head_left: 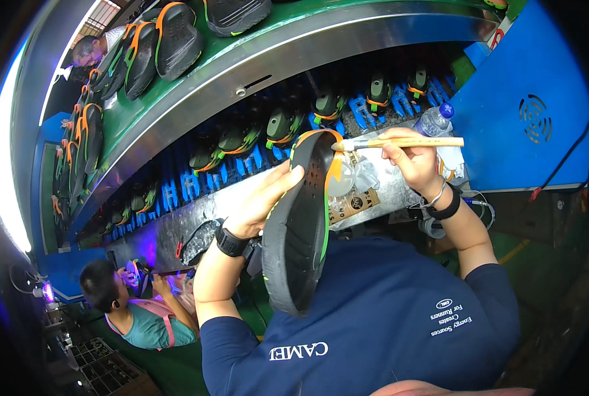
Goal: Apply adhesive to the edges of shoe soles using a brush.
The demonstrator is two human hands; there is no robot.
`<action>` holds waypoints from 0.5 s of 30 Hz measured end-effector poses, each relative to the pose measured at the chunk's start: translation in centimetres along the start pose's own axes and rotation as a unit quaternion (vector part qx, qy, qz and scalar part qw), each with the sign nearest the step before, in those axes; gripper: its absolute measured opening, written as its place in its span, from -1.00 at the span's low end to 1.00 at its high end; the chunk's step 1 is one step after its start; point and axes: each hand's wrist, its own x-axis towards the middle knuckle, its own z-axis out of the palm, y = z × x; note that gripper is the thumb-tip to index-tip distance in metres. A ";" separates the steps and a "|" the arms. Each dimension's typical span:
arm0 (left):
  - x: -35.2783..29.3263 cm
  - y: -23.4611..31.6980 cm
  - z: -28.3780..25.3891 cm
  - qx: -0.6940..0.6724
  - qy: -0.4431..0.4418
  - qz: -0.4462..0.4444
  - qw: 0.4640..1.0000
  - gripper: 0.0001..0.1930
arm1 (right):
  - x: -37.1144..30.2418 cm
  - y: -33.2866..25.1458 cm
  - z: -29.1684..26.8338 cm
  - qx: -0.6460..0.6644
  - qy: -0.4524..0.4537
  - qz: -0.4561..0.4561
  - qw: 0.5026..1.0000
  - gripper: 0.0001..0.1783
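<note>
My left hand (263,198) grips a long black shoe sole (293,244) by its side, tilted upright in front of my chest. The sole has small holes in its upper part and an orange and green rim. My right hand (410,162) pinches a brush (440,142) with a pale wooden handle, held level. Its bristles meet the orange rim near the sole's top end; whether they press on it is hard to tell. Behind the sole runs a metal ledge (387,175) with a brown printed card (359,206) and clear plastic on it.
A bottle with a blue cap (433,120) stands beside a blue cabinet (525,105). Above, a green conveyor (136,129) carries several soles. Under it, blue holders (192,185) bear more soles. One person (152,317) handles a sole at lower left; another (91,49) is at upper left.
</note>
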 end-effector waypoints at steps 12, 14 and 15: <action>0.5 0.1 -0.4 0.018 0.003 0.065 0.998 -0.35 | -0.4 -0.5 0.2 0.066 -0.002 0.007 0.998 -0.82; 0.6 0.3 -0.4 0.020 0.003 0.067 0.998 -0.36 | -0.3 -0.1 0.1 0.060 0.004 0.006 0.998 -0.82; 0.6 0.3 -0.5 0.022 0.004 0.070 0.997 -0.37 | -0.3 0.1 0.0 0.054 0.009 0.006 0.998 -0.82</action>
